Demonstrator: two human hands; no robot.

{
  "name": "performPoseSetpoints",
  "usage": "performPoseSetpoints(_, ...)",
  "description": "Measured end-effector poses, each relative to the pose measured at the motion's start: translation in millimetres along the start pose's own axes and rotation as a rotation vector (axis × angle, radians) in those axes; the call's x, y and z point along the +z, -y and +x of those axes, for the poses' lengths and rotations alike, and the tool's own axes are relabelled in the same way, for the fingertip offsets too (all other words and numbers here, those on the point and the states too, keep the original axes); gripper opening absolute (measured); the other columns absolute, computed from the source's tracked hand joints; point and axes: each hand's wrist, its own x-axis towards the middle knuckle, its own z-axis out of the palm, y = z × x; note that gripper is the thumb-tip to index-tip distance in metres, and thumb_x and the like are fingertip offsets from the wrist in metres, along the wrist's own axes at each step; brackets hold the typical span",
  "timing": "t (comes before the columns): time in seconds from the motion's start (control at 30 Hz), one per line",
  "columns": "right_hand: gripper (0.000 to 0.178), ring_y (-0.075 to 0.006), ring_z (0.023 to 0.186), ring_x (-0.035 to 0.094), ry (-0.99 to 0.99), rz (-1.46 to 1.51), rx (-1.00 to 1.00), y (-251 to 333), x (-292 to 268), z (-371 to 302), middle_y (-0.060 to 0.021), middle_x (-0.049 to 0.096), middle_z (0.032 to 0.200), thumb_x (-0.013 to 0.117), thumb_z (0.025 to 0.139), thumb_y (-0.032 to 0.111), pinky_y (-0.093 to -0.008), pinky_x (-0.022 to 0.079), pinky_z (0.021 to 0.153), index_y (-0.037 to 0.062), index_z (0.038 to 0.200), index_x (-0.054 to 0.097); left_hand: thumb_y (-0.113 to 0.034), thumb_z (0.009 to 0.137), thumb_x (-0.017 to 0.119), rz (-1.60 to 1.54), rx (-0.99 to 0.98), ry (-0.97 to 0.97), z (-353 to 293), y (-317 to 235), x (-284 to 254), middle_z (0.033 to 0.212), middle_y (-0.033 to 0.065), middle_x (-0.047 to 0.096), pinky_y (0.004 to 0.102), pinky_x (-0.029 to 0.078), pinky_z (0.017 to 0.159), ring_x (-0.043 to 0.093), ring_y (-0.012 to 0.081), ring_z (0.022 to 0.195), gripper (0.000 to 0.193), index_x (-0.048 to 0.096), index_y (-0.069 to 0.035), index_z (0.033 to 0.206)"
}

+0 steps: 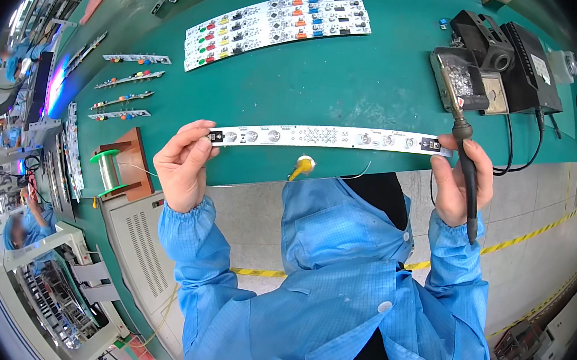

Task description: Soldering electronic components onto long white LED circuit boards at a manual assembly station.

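Observation:
A long narrow white circuit board [286, 136] is stretched between my two hands above the near edge of the green table. My left hand [186, 163] pinches its left end between thumb and fingers. The board's right end is in the fingers of my right hand [460, 189], which also has a soldering iron [468, 173] with a dark handle. The iron's metal tip points away from me, toward the solder stand. Round parts and dark end connectors show on the board's upper face.
A panel of joined boards [275, 26] with coloured parts lies at the far middle. Several narrow boards [131, 80] lie at left, near a solder wire spool [108, 172]. A soldering station [532, 68] and iron stand [451, 78] occupy the far right. A yellow-and-white item [302, 167] sits at the near edge.

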Motion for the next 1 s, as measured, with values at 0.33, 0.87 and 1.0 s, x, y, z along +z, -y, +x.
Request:
performPoseSetpoints(0.33,0.048,-0.0236,0.102,0.057,-0.127,0.072,0.229,-3.9,-3.2,-2.7,-0.0170,0.059,0.107,0.060,0.076,-0.011,-0.0346,0.044,0.089,0.0018,0.120,0.048,0.009,0.078,0.059,0.004,0.043,0.047,0.2,0.1,9.2,0.105,0.0164,0.060,0.0260,0.053,0.069,0.060,0.0169,0.081,0.018,0.063,0.007,0.095)
performPoseSetpoints(0.87,0.038,-0.0168,0.083,0.055,-0.293,0.011,0.083,-15.8,-1.3,17.2,-0.0216,0.057,0.113,0.054,0.088,0.007,-0.0313,0.044,0.080,-0.0016,0.124,0.044,-0.006,0.085,0.058,0.063,-0.092,-0.047,48.9,-44.0,-0.9,0.074,0.0115,0.061,0.0236,0.044,0.051,0.056,0.0144,0.057,0.019,0.060,0.010,0.095)
performPoseSetpoints(1.0,0.037,-0.0158,0.082,0.054,-0.253,-0.004,0.113,-16.2,3.3,14.6,-0.0215,0.057,0.113,0.051,0.088,0.004,-0.0317,0.044,0.081,-0.0017,0.124,0.044,-0.005,0.085,0.058,-0.240,-0.092,-0.190,138.3,-36.3,1.4,0.083,0.0120,0.060,0.0249,0.048,0.055,0.058,0.0167,0.065,0.019,0.057,0.010,0.097)
